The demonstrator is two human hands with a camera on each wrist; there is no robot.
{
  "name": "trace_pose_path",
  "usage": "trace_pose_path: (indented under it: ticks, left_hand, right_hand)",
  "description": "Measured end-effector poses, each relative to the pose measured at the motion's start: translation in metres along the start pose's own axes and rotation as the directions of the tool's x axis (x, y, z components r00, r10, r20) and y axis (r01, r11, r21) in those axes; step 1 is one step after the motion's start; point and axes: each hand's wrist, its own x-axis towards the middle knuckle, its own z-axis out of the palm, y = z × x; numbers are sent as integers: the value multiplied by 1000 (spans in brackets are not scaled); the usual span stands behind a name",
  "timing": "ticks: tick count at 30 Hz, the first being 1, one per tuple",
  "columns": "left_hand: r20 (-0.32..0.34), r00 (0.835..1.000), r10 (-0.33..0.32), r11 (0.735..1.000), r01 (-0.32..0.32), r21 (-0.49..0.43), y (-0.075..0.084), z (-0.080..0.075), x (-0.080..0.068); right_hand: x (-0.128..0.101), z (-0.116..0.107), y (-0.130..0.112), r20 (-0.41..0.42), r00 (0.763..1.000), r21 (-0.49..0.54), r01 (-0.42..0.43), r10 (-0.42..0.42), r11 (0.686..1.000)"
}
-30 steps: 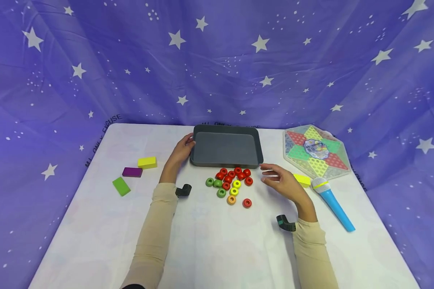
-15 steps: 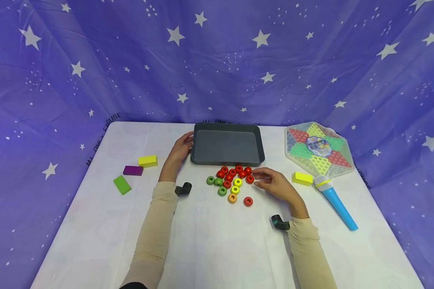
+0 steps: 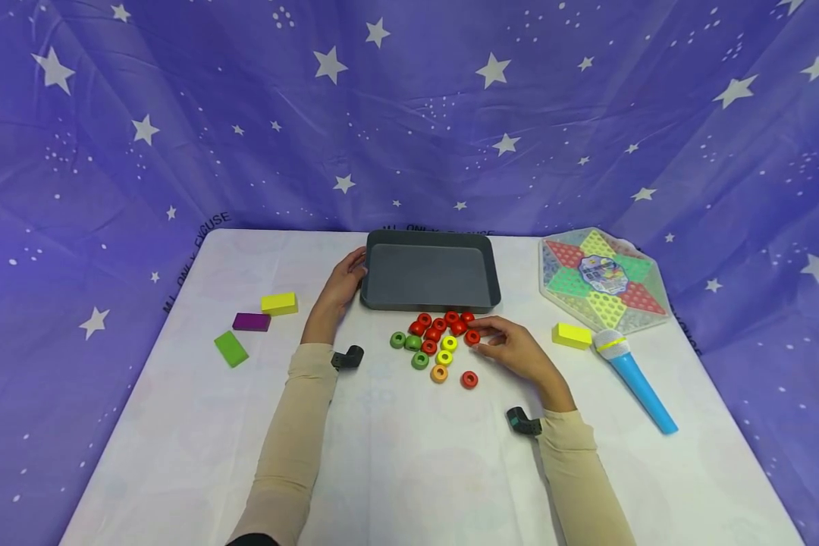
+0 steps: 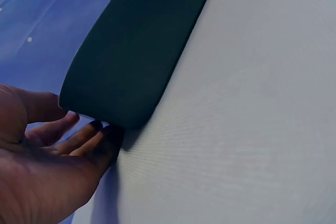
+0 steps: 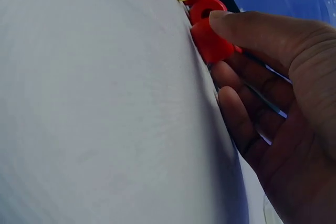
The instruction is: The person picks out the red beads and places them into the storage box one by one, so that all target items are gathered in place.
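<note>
My left hand [image 3: 341, 288] rests against the left end of a dark grey tray [image 3: 431, 271], with relaxed fingers. In the left wrist view, the thumb and fingertips touch the end wall of the tray [image 4: 123, 61]. Just in front of the tray lies a cluster of red, green, yellow and orange beads with holes. At the cluster's right side my right hand [image 3: 517, 352] pinches a red bead [image 3: 472, 338]. Up close in the right wrist view, the thumb lies on this red bead [image 5: 211, 43] and the fingers are behind it.
A yellow block [image 3: 279, 304], a purple block [image 3: 251, 322] and a green block [image 3: 231, 349] lie on the left. To the right are another yellow block [image 3: 572, 336], a blue toy microphone [image 3: 643, 390] and a hexagonal Chinese checkers board [image 3: 604, 280]. A starry blue cloth hangs behind the table.
My right hand has moved left from beside the tray's corner to the beads and now pinches a red one. The left hand stays at the tray.
</note>
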Motion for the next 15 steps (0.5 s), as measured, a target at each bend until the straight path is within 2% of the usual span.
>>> trace_pose_path:
  ticks: [9, 15]
  left_hand:
    - [14, 1000, -22, 992, 23, -124, -2, 0, -1]
    - [26, 999, -22, 990, 25, -136, -3, -1, -3]
  right_hand:
    - [0, 5, -1, -28, 1000, -105, 5, -8, 994]
    - [-1, 6, -1, -36, 999, -132, 26, -31, 991]
